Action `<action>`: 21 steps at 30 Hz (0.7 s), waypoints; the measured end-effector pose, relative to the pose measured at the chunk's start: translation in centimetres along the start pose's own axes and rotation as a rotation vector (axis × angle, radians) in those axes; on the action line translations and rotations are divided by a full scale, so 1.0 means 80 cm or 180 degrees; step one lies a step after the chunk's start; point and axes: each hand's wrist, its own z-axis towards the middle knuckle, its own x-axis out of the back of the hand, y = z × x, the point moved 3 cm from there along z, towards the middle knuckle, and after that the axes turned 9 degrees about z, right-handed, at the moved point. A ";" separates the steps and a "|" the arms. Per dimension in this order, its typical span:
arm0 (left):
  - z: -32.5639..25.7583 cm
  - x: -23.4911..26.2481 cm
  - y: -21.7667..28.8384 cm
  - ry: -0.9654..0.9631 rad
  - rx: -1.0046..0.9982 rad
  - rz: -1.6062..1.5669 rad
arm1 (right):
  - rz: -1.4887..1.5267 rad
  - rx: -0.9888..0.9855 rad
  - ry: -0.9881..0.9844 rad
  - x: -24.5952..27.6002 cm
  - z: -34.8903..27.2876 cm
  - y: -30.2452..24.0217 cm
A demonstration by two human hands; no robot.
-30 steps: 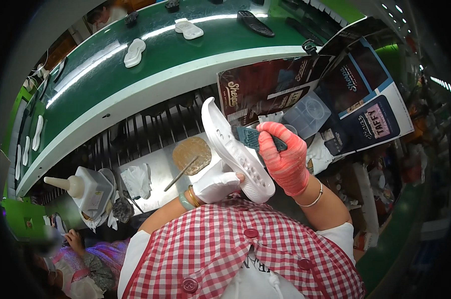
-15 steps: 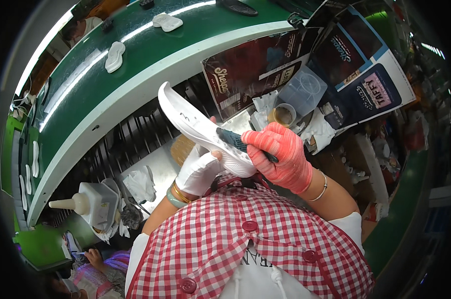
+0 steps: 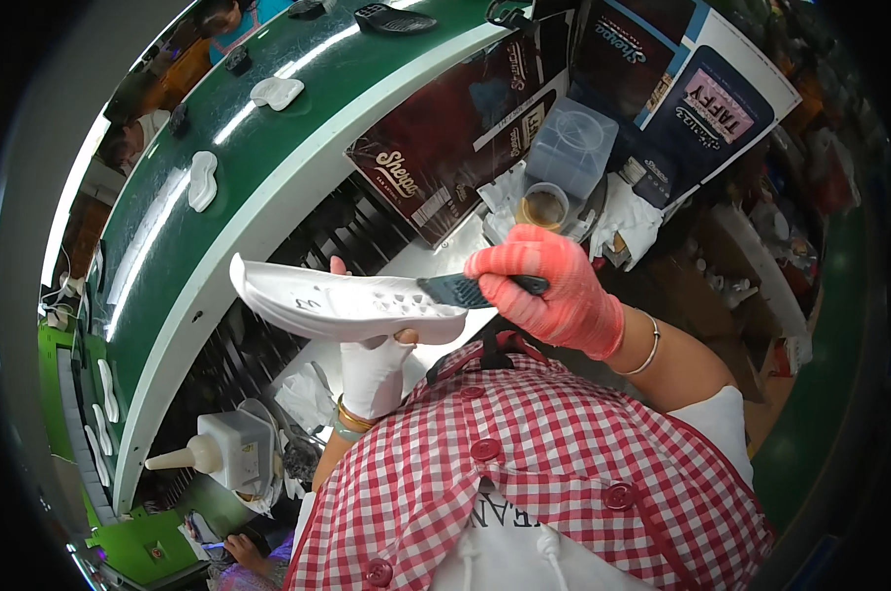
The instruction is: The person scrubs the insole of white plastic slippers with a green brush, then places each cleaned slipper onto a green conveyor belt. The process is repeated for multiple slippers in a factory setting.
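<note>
While the left hand (image 3: 372,369), in a white glove, grips a white moulded shoe sole (image 3: 342,303) from beneath, fingers curled around it, the sole hangs level above the grey tabletop (image 3: 436,258); the right hand (image 3: 549,291), in a red glove, closes on a dark brush (image 3: 460,290) touching the sole's end.

A red-and-white checked shirt (image 3: 524,463) with red buttons is worn over a white garment, a white glove with bare fingertips on the left hand (image 3: 372,369), a pink-red glove on the right hand (image 3: 554,291), and bangles at both wrists.
</note>
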 end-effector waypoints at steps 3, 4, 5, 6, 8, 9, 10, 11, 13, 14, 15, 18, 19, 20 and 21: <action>-0.003 -0.011 0.011 0.0212 -0.0637 0.0933 | -0.0238 -0.0115 -0.0049 -0.002 0.000 0.020; -0.003 -0.008 0.009 0.0234 -0.0938 0.1302 | -0.0353 -0.0111 0.0001 -0.001 0.002 0.028; -0.003 -0.006 0.005 0.0196 -0.0880 0.0402 | -0.0239 -0.0038 0.0225 0.001 0.001 0.028; -0.002 -0.011 0.003 -0.0228 -0.0451 -0.0780 | -0.0181 -0.0059 0.0226 0.001 0.002 0.025; 0.009 -0.021 0.012 -0.0899 0.0688 -0.2643 | -0.0066 -0.0101 0.0227 -0.001 0.008 0.014; 0.013 -0.029 0.025 -0.1180 0.1426 -0.3286 | -0.0239 -0.0136 -0.0077 -0.005 0.011 0.010; 0.026 0.007 -0.001 -0.0791 0.1158 -0.1634 | -0.0296 -0.0113 0.0063 -0.004 0.012 0.010; 0.018 0.023 -0.024 -0.0501 0.0702 -0.1011 | -0.0352 -0.0090 0.0206 -0.003 0.011 0.016; 0.016 0.002 -0.020 -0.0317 0.0743 -0.2062 | -0.0576 0.0230 0.0450 0.000 0.013 0.026; 0.014 0.007 -0.019 -0.0406 0.0185 -0.1088 | -0.0420 0.0207 0.0476 -0.001 0.014 0.027; 0.009 0.011 -0.015 -0.0329 -0.0343 -0.0128 | -0.0261 0.0155 0.0499 -0.005 0.015 0.020; 0.005 0.004 0.007 -0.0272 -0.2222 0.1964 | -0.0293 -0.0074 0.0273 -0.012 0.016 0.013; 0.001 -0.002 0.012 -0.0270 -0.3046 0.2876 | -0.0325 -0.0090 0.0370 -0.009 0.014 0.026; -0.001 -0.006 0.019 -0.0349 -0.3387 0.3098 | -0.0357 -0.0107 0.0468 -0.005 0.013 0.032; -0.004 -0.007 0.022 -0.0377 -0.3130 0.3108 | -0.0401 -0.0183 0.0513 -0.002 0.009 0.029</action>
